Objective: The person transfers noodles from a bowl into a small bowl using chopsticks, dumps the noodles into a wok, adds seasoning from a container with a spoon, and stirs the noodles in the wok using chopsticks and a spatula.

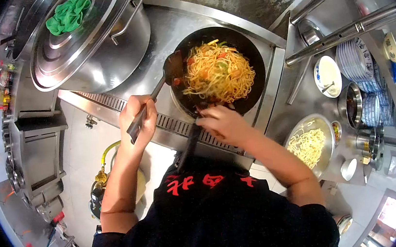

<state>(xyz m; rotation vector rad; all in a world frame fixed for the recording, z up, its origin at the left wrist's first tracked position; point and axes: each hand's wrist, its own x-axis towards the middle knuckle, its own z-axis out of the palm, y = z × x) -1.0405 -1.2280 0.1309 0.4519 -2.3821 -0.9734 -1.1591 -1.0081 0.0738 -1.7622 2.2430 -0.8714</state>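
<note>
Left hand (pixel 139 116) grips dark long-handled spatula (pixel 171 72), right hand's (pixel 225 125) closure indeterminable; hard stirring could spill yellow noodles (pixel 224 74) from round black wok (pixel 256 56).

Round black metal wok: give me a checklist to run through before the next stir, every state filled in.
1. Left hand closed around the dark, long-handled spatula: ok.
2. Spatula's blade at the wok: ok, by its left edge, beside the noodles.
3. Yellow-brown noodles with red and green bits kept inside the wok: ok, none seen spilled on the stove.
4. Right hand firmly holding the wok: cannot tell; it is at the near rim, fingers partly hidden.
5. Large round steel pot apart from the wok: ok.
6. Flame level: cannot tell, hidden beneath the wok.
</note>
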